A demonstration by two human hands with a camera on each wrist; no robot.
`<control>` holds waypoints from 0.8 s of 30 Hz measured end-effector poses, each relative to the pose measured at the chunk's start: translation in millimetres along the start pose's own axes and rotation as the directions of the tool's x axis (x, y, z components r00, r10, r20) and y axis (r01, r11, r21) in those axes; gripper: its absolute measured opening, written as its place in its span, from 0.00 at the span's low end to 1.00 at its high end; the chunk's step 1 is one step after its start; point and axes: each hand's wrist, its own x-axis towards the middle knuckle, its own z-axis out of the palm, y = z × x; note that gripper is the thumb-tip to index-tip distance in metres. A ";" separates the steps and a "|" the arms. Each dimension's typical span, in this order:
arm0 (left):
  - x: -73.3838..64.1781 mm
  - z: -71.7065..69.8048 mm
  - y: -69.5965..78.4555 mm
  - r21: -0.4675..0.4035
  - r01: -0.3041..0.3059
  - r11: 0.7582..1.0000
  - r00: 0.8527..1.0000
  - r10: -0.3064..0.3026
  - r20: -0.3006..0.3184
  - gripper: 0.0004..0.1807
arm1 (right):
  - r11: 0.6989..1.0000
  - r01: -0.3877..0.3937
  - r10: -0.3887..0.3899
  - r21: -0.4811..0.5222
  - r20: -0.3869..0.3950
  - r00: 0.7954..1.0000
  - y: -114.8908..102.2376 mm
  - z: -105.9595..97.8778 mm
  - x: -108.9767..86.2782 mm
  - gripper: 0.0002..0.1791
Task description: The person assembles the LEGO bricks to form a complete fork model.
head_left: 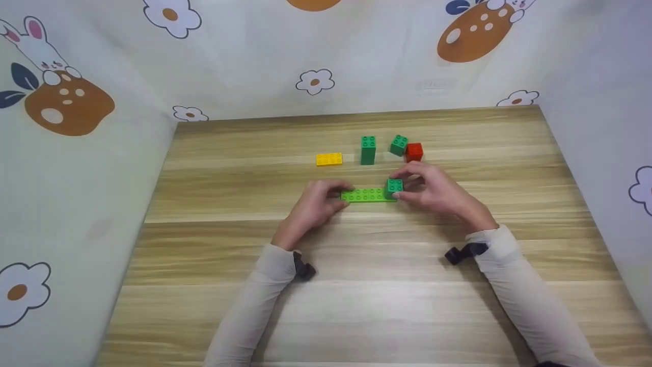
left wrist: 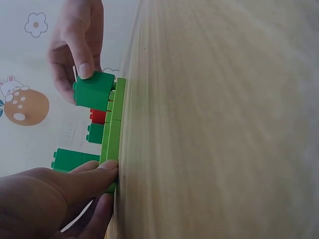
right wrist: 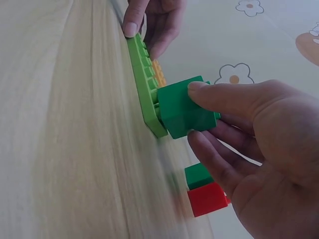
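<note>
A row of light green toy building bricks point(head_left: 363, 195), with a seam partway along it in the left wrist view, lies flat on the table. My left hand point(head_left: 319, 203) pinches its left end between thumb and fingers. Between the thumb and fingers of my right hand point(head_left: 433, 191) is a dark green building brick point(head_left: 394, 188), held at the row's right end. That brick looks slightly tilted over the studs in the right wrist view point(right wrist: 182, 109); whether it is pressed down on them I cannot tell.
Behind the hands stand a yellow flat brick point(head_left: 329, 159), a tall dark green stack point(head_left: 368, 150), a small dark green brick point(head_left: 399, 145) and a red brick point(head_left: 414, 151) close beside it. A patterned cloth wall point(head_left: 244, 66) rises at the table's back edge.
</note>
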 end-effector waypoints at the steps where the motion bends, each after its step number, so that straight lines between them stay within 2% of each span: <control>1: 0.0 0.1 -0.1 -0.003 0.000 1.000 1.000 0.000 0.000 0.18 | 1.000 0.000 0.000 0.005 0.003 1.000 0.0 0.5 0.0 0.22; 7: -0.1 0.6 0.4 0.000 0.004 1.000 1.000 -0.004 -0.007 0.18 | 1.000 -0.001 0.001 0.016 0.007 1.000 -0.6 1.9 0.4 0.22; 16: -0.8 2.2 4.0 0.012 0.048 0.999 0.999 -0.048 0.001 0.19 | 1.000 -0.007 0.007 0.023 0.017 1.000 -0.2 2.5 0.9 0.22; 24: -0.9 2.5 3.3 0.013 0.021 1.000 1.000 -0.021 -0.013 0.19 | 1.000 0.003 -0.003 0.004 -0.009 1.000 -0.5 3.9 0.3 0.22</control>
